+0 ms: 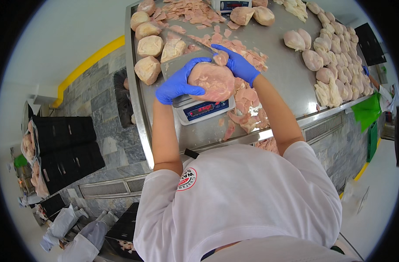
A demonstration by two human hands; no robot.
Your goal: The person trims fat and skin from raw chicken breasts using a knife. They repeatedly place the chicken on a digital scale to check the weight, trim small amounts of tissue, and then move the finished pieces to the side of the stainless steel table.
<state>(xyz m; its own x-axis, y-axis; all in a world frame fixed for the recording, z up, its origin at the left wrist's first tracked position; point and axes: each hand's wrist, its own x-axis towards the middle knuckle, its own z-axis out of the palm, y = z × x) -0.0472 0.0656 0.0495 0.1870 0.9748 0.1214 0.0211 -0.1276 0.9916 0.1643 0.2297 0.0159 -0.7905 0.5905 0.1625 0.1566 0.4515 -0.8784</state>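
Note:
A big rounded lump of raw pale-pink meat (212,81), which looks like poultry, is held over a white digital scale (207,112) with a lit red display. My left hand (178,83), in a blue glove, wraps its left side, thumb along the near face. My right hand (239,65), gloved the same, is closed at the lump's far right edge, with a small meat piece (220,57) at its fingers. From that hand a long thin knife (182,35) points up and left; its handle is hidden. Thin meat slices (245,107) lie beside the scale.
Whole lumps (150,46) line the steel table's (287,83) left edge. More slices (190,12) and a second scale (231,5) sit at the far side. Many lumps (335,56) crowd the right end. Black crates (68,148) stand left on the tiled floor; other people (84,236) are behind.

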